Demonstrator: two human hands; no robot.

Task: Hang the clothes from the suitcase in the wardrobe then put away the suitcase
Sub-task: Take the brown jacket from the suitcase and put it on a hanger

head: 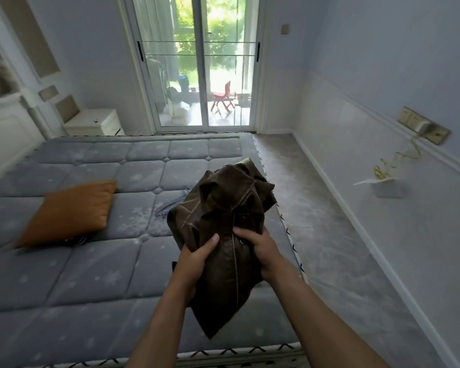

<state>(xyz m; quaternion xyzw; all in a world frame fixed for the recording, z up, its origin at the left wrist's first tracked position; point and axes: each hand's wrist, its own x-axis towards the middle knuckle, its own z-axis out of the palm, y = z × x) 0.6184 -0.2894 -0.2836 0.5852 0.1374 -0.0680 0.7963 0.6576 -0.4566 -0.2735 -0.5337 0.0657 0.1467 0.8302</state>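
Observation:
A crumpled dark brown leather jacket (223,213) with a front zip is held up over the right part of the bed. My left hand (197,257) grips its left side with the thumb on top. My right hand (260,245) grips its right side beside the zip. Behind the jacket several thin blue clothes hangers (170,204) lie on the mattress (91,261). No suitcase shows in this view. A white wardrobe door (32,49) stands at the far left.
An orange cushion (72,211) lies on the mattress at the left. A white bedside cabinet (96,123) stands by the headboard. Glass sliding doors (199,62) are ahead. Grey floor (316,208) runs along the bed's right side, by a wall with sockets (422,126).

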